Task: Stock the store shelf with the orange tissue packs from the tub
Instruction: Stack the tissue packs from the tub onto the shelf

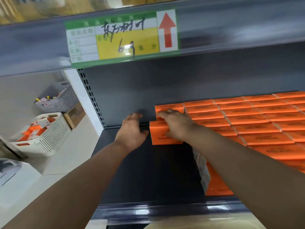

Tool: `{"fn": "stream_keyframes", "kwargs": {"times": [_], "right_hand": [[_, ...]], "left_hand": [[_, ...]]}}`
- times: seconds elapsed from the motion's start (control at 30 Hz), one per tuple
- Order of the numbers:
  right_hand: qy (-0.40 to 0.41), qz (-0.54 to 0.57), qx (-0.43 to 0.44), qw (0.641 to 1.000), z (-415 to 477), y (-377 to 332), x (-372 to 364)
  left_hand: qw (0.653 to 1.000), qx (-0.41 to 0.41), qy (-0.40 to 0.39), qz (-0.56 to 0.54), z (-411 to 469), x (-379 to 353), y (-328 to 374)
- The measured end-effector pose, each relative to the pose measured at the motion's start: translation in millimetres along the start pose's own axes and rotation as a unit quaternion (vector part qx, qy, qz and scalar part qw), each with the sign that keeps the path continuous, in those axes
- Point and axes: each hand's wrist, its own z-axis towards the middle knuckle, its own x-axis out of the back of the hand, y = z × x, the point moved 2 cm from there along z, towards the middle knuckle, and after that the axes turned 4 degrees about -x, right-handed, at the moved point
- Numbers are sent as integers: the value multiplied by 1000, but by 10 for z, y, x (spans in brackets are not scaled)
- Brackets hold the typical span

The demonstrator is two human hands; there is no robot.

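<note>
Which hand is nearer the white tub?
Left. The left hand is over bare shelf, right of the tub; the right hand lies on the orange packs, farther right.

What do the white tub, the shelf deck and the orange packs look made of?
White tub: likely moulded plastic, matte, with slotted walls.
Shelf deck: probably painted metal, dark grey, faint sheen.
Orange packs: smooth printed wrap, film or paper; too blurred to tell.
</note>
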Motion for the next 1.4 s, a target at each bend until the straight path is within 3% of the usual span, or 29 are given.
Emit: {"fn": "stream_keyframes", "kwargs": {"times": [0.13,0.27,0.37,0.63,0.9,1.2,1.4], "right_hand": [[44,-31,-13,998,-216,254,197],[35,-97,-57,993,-501,640,204],[18,-65,-85,994,-620,808,140],[64,-11,-87,994,-662,891,-7],[68,-4,-81,994,-646,916,-37],[9,-16,-78,997,-760,836,162],[16,-59,-49,997,-1307,594,342]], "left_hand": [[998,-48,-48,-10,33,-177,158],[996,-49,-39,56,94,-318,334],[997,-23,-11,73,145,-394,426],[995,24,55,79,392,-529,585],[997,33,64,29,451,-618,657],[999,22,24,30,126,-263,744],[999,-1,12,41,-405,120,987]]}}
